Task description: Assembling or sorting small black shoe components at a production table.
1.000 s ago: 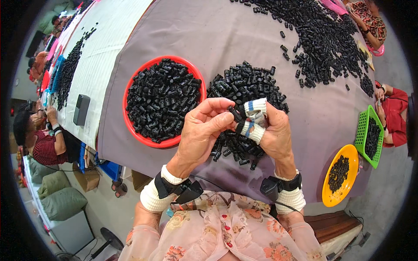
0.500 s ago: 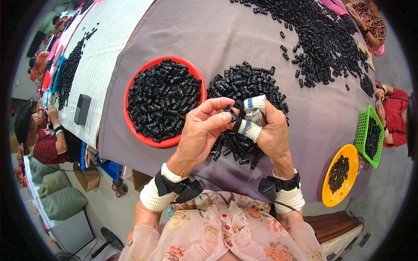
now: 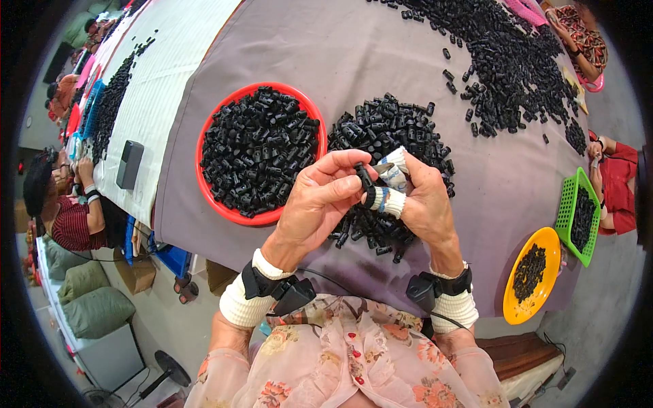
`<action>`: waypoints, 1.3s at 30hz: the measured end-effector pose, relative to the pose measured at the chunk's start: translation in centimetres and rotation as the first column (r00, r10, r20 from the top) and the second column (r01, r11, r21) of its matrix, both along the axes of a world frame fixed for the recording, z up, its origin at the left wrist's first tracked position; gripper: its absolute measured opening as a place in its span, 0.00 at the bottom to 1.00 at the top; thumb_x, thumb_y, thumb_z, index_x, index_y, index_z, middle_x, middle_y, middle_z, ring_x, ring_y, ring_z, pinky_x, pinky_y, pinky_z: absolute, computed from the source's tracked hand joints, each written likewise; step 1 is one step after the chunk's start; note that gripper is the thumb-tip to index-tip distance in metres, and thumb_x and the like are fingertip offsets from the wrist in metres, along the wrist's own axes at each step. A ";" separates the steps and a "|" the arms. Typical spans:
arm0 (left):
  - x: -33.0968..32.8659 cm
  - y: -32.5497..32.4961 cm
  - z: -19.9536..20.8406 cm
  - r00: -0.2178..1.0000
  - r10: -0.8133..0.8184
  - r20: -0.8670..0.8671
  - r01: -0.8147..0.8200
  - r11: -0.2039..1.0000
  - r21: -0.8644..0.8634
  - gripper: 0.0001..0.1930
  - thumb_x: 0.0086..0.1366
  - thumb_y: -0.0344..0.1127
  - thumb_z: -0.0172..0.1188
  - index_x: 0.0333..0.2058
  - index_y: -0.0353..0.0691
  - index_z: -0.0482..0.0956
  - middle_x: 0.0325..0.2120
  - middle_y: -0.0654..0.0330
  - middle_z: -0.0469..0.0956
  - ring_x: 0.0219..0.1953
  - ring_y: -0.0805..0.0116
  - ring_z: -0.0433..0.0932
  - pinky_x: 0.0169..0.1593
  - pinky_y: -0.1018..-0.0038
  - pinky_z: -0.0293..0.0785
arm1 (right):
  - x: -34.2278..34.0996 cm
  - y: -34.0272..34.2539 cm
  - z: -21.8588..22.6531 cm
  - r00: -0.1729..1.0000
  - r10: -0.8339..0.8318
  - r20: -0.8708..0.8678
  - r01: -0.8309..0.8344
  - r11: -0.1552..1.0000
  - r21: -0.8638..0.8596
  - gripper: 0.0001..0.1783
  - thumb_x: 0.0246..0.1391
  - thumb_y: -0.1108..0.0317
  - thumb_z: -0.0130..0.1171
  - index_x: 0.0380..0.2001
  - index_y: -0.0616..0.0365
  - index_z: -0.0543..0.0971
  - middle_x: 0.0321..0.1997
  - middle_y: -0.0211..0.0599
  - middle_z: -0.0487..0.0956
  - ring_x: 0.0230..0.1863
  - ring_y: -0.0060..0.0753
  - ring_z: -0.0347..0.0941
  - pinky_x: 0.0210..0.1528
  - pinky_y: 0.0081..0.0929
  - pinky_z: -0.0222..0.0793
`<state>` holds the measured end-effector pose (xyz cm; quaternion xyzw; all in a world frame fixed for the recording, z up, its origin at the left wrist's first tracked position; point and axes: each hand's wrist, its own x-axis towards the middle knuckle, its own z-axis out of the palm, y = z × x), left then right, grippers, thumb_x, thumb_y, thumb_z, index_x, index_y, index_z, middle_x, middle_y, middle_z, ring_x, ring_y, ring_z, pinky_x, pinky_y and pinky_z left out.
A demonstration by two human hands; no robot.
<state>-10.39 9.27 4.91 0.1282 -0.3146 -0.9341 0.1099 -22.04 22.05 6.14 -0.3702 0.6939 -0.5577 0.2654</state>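
My left hand [image 3: 309,207] is closed, pinching a small black plastic cylinder [image 3: 365,178], shaped like a cord lock, between thumb and forefinger. Opposite it, my right hand [image 3: 430,207] is curled, with white knitted finger sleeves [image 3: 389,202] striped in blue on its digits. Its fingertips meet the cylinder's right side. A crumpled greyish piece shows between those sleeves; what the right fingertips grip is hidden. Below and behind both hands spreads a heap of similar black cylinders [image 3: 388,126]. To the left stands a red basin [image 3: 202,180] full of them.
A mauve cloth [image 3: 286,47] covers the table. More black pieces [image 3: 503,75] lie spread at the far right. An orange plate [image 3: 514,304] and a green basket [image 3: 586,257] with small black parts stand at right. A dark box [image 3: 129,165] sits left; other people work around.
The black cylinder has turned more upright in my left fingers. My right hand's upper sleeved finger has shifted slightly, showing more of the greyish piece.
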 end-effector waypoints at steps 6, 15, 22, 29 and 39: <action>0.0 0.3 -0.1 1.000 0.002 0.017 -0.003 0.999 0.046 0.16 0.60 0.26 0.55 0.48 0.33 0.71 0.35 0.60 0.76 0.36 0.77 0.73 0.41 0.80 0.70 | -0.2 0.0 -0.2 1.000 0.023 -0.018 -0.024 1.000 -0.017 0.15 0.41 0.65 0.66 0.29 0.61 0.72 0.19 0.36 0.73 0.19 0.24 0.64 0.24 0.24 0.63; -0.1 0.2 -0.7 0.999 -0.037 -0.023 0.039 0.995 0.093 0.16 0.60 0.27 0.55 0.47 0.33 0.70 0.35 0.60 0.76 0.36 0.76 0.73 0.40 0.80 0.71 | -0.3 0.0 0.2 0.997 0.072 -0.027 -0.071 0.996 0.046 0.14 0.39 0.66 0.65 0.28 0.61 0.73 0.19 0.38 0.73 0.18 0.32 0.65 0.24 0.25 0.63; -0.3 0.1 -0.9 0.998 -0.060 -0.020 0.062 0.993 0.099 0.15 0.60 0.27 0.55 0.47 0.33 0.71 0.35 0.60 0.75 0.37 0.76 0.73 0.41 0.79 0.71 | -0.4 0.2 0.7 0.996 0.077 -0.037 -0.075 0.996 0.041 0.14 0.39 0.66 0.65 0.27 0.62 0.73 0.18 0.38 0.72 0.17 0.32 0.64 0.24 0.26 0.62; -0.4 0.0 -0.6 0.996 -0.087 -0.003 0.087 0.993 0.076 0.15 0.60 0.27 0.55 0.47 0.33 0.71 0.38 0.60 0.75 0.40 0.75 0.74 0.43 0.76 0.72 | -0.6 0.1 1.0 0.991 0.118 -0.061 -0.113 0.990 0.082 0.15 0.38 0.65 0.65 0.27 0.62 0.72 0.19 0.41 0.71 0.18 0.39 0.65 0.24 0.29 0.62; 0.0 -0.3 -0.4 0.995 -0.095 0.038 0.094 0.995 0.019 0.14 0.62 0.30 0.54 0.45 0.34 0.72 0.38 0.61 0.75 0.39 0.75 0.74 0.43 0.76 0.72 | -0.7 -0.1 1.0 0.982 0.174 -0.076 -0.164 0.978 0.129 0.16 0.39 0.64 0.64 0.27 0.63 0.71 0.20 0.44 0.72 0.19 0.42 0.66 0.24 0.31 0.62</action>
